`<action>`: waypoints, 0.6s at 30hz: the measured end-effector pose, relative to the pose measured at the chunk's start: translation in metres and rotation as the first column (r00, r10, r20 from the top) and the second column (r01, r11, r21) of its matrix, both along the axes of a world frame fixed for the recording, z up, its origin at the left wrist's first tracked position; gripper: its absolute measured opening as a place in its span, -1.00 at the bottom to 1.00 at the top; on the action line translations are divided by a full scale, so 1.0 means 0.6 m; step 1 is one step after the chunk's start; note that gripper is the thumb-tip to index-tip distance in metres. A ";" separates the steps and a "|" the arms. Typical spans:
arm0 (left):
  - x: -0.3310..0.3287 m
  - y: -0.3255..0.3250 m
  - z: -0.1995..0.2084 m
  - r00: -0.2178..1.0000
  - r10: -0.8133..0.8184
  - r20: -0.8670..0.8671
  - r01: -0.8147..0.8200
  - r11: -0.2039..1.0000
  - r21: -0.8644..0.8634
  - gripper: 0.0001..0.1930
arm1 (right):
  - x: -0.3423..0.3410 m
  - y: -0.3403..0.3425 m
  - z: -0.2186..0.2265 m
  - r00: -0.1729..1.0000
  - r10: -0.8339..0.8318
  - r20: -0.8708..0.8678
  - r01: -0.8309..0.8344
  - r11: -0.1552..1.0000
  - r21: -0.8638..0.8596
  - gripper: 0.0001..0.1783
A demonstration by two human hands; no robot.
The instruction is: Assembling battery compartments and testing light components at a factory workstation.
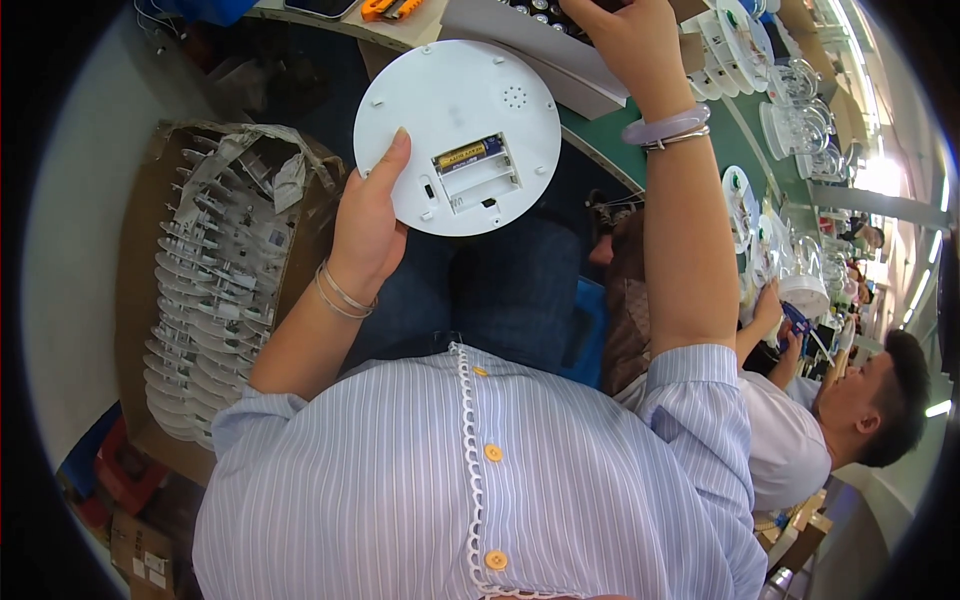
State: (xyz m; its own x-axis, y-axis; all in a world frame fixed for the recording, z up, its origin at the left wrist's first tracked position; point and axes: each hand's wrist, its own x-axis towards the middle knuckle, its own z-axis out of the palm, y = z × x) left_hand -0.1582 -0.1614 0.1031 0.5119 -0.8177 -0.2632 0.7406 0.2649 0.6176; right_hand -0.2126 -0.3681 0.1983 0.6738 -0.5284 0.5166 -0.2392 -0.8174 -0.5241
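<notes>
At the left edge of the white disc [400, 90], it's the left hand [370, 225] doing the gripping, thumb pressed flat on the face, the other fingers hidden beneath, so how they lie I cannot tell. The disc itself hangs above the jeans-clad lap [505, 275], battery compartment [490, 190] facing up, and look, 1 blue-and-gold battery [468, 154] sits in its upper slot!

Over to the disc's upper right now: the right hand [630, 40] is at the pale carton [585, 90], fingers bent down near the standing batteries [540, 12]. Are they pinching? The fingertips are hard to make out, so I cannot tell. Lilac bangle [660, 127] on that wrist!

Left of the disc, a brown cardboard box [140, 330] bristles with stacked white plates [205, 300]. Above the disc, an orange tool [390, 9]; well to its right, a co-worker [790, 440] handles something blue [795, 328].
</notes>
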 end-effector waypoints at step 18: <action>-0.030 0.006 0.007 0.987 0.094 0.132 -0.098 0.995 0.019 -0.62 | -0.117 0.172 -0.060 0.986 0.133 -0.105 -0.108 0.970 0.216 -0.80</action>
State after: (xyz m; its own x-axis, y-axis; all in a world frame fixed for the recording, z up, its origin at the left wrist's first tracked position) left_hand -0.1763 -0.1580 0.1071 0.6193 -0.7568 -0.2089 0.6245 0.3136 0.7153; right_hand -0.2826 -0.2646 0.1623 0.7884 -0.5272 0.3171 -0.2157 -0.7196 -0.6600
